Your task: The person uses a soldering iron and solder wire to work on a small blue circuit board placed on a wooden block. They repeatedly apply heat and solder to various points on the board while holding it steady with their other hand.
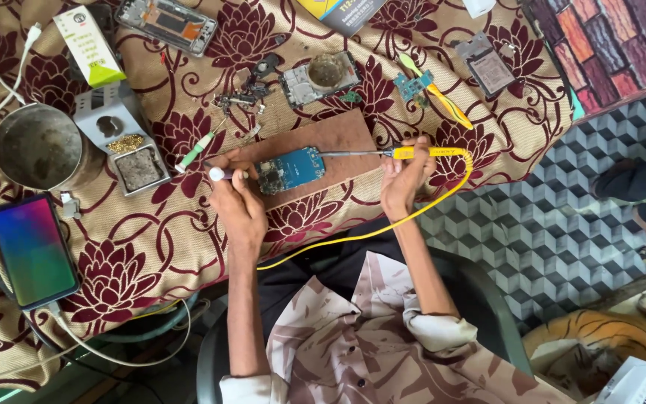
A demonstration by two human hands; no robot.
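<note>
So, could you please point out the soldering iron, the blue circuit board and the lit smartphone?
soldering iron (413,152), head view, yellow handle.
blue circuit board (293,167), head view, board's middle.
lit smartphone (33,250), head view, screen centre.

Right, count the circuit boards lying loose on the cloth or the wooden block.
2 clearly: a blue board on the wooden block between the hands, and a small blue-green board on the cloth by the yellow tweezers. Others may sit hidden among the opened phone parts.

The scene is lit evenly by soft, diffuse daylight. Only short, faint shadows are cast under the hands. A bright, saturated glow is emitted by the phone screen (33,251). Slight wide-angle bending and softened focus are observed at the edges.
</note>
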